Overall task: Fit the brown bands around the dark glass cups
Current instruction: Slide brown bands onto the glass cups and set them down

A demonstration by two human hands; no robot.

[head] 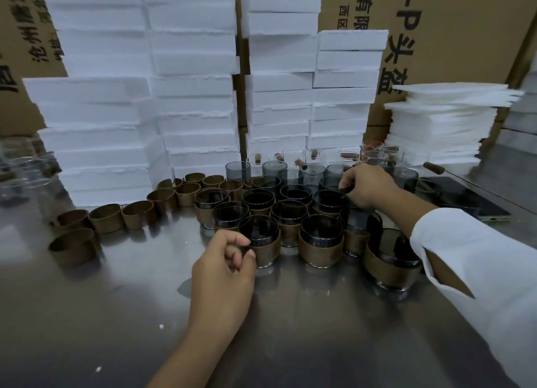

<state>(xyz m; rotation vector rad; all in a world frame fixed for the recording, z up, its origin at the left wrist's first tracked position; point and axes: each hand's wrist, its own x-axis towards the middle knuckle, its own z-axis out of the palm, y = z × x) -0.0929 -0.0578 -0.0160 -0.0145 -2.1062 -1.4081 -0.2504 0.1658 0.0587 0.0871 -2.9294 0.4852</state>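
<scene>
Head view. The right hand (pixel 367 185) is reaching into the cluster of dark glass cups on the steel table (pixel 290 329), its fingers (pixel 345 182) pinching the rim of 1 cup (pixel 331 200) near the middle. Whether that cup is already wearing a band cannot be told, since its neighbours are hiding its lower wall. The left hand (pixel 223 264) is resting just beside the front banded cup (pixel 260 242), fingers loosely curled and grasping nothing.

The loose brown bands (pixel 104 217) are standing on edge in a curved row to the left of the cluster, openings facing up, so their axis is upright like that of the cups. They are lying to the left of the left hand and well apart from the right hand, making the left hand the nearer one for fetching a band. Bare cups (pixel 238 169) are waiting in the back row, in front of the white foam blocks (pixel 191 97).
</scene>
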